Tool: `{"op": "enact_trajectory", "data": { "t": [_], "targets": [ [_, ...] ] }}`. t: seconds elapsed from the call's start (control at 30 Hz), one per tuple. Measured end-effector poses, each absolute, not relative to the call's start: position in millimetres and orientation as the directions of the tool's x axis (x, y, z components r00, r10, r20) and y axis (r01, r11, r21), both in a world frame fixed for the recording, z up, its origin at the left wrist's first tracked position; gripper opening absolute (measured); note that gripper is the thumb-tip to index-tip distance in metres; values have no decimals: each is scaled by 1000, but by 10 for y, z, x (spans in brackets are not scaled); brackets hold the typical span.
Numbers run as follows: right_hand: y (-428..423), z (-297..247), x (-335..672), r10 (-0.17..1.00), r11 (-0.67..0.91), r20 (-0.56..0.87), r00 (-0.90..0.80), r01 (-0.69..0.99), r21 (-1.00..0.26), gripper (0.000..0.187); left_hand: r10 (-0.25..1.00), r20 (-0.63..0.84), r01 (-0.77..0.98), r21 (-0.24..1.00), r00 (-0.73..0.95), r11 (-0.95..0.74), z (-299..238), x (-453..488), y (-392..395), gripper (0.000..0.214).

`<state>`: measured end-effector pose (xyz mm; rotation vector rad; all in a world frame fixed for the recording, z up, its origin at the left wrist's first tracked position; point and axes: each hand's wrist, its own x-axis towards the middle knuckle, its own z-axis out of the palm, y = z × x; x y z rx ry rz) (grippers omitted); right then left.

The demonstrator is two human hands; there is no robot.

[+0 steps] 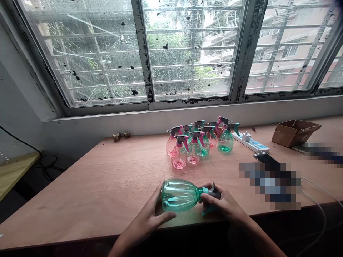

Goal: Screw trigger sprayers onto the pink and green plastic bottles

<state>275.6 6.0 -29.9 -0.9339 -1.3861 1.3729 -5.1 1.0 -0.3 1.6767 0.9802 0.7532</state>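
Note:
A clear green spray bottle (180, 195) lies on its side near the front edge of the wooden table (107, 185). My left hand (150, 219) cups its round base, thumb and fingers wrapped around it. My right hand (223, 205) is closed on the bottle's grey spray head (214, 191) and neck. Both hands hold the same bottle, its base pointing left.
Several pink and green spray bottles (199, 142) stand grouped at the table's middle back. A white power strip (252, 142), a phone (265, 159) and an open cardboard box (294, 132) are on the right. White cables (318, 203) trail off the right edge. A window wall runs behind.

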Motion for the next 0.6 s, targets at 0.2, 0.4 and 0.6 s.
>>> {"op": "enact_trajectory", "data": {
  "t": [0.2, 0.4, 0.6],
  "targets": [
    [39, -276, 2758, 961, 30, 72, -268, -158, -987, 42, 877, 50, 231, 956, 478, -180, -11, -29, -6, 98],
    [59, -311, 2762, 961, 33, 72, -267, -147, -989, 38, 887, 24, 255, 954, 461, -159, 22, -20, -26, 104],
    [28, -271, 2754, 962, 59, 94, -258, -143, -988, 37, 887, 33, 296, 937, 460, -188, 22, -39, -8, 92]
  ]
}}
